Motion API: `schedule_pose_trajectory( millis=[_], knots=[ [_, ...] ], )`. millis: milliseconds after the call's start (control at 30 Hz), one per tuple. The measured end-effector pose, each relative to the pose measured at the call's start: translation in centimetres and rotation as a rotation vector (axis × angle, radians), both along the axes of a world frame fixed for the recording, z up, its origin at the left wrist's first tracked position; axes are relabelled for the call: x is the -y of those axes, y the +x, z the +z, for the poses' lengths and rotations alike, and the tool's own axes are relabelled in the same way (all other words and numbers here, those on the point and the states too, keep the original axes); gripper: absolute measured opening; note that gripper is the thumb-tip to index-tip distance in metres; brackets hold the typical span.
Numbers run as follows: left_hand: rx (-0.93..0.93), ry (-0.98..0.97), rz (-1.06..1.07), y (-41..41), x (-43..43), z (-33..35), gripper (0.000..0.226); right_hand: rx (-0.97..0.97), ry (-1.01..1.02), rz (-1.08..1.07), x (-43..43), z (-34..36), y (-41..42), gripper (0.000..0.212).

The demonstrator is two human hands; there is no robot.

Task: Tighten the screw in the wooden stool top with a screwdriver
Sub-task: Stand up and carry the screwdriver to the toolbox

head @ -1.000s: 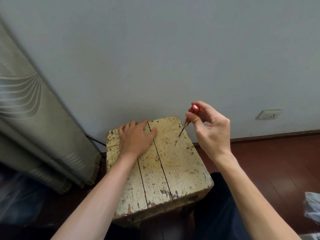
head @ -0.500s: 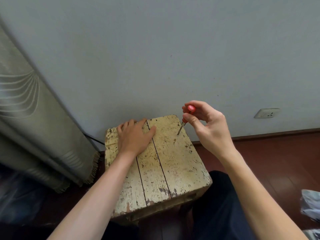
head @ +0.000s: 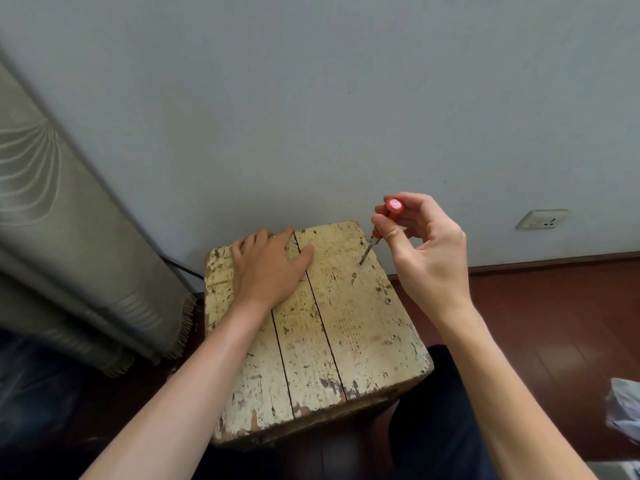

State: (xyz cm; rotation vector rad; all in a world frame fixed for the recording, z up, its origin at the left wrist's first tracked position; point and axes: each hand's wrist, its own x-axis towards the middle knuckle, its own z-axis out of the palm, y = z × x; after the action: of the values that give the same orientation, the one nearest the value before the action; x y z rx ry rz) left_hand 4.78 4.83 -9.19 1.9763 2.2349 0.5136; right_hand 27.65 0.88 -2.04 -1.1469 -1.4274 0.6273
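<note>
Right hand [head: 429, 258] pinches the red screwdriver [head: 367, 250], fingers shifted round its handle since a second ago, tip unmoved on the wooden stool top [head: 346, 323]. Left hand [head: 270, 268] stays flat, bracing. Tightening judged mid-turn.

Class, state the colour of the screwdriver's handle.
Red, seen in the head view: the screwdriver handle pinched by the right hand.
</note>
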Motion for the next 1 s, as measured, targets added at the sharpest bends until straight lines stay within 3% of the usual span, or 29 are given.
schedule_pose_trajectory(
  millis=[233, 367, 467, 567, 700, 867, 1000],
  knots=[
    [0.038, 0.039, 0.007, 0.0, 0.0, -0.4, 0.067, -0.009, -0.009, 0.029, -0.2, -1.7, -1.1, 0.011],
    [0.22, 0.13, -0.007, -0.1, 0.0, -0.3, 0.048, 0.024, -0.092, 0.024, -0.6, -2.1, -0.6, 0.011],
    [0.233, 0.11, -0.03, 0.1, 0.0, 0.1, 0.036, 0.04, -0.212, 0.051, -0.6, -1.8, -0.3, 0.005],
    [0.232, -0.077, -0.062, 0.3, 0.3, 2.1, 0.038, -0.014, -0.359, 0.033, -0.3, 0.0, -0.3, 0.003],
    [0.278, -0.519, -0.13, 0.0, 2.2, 7.8, 0.059, 0.013, -0.459, 0.002, 0.7, 5.3, 0.5, 0.005],
    [0.696, -0.652, 0.061, -1.2, 11.3, 18.5, 0.035, 0.176, -0.734, 0.088, 6.6, 14.6, 2.0, 0.018],
    [0.892, -0.772, 0.314, -2.9, 20.8, 26.7, 0.018, 0.179, -0.936, 0.083, 13.4, 23.5, 3.1, 0.012]
  ],
)
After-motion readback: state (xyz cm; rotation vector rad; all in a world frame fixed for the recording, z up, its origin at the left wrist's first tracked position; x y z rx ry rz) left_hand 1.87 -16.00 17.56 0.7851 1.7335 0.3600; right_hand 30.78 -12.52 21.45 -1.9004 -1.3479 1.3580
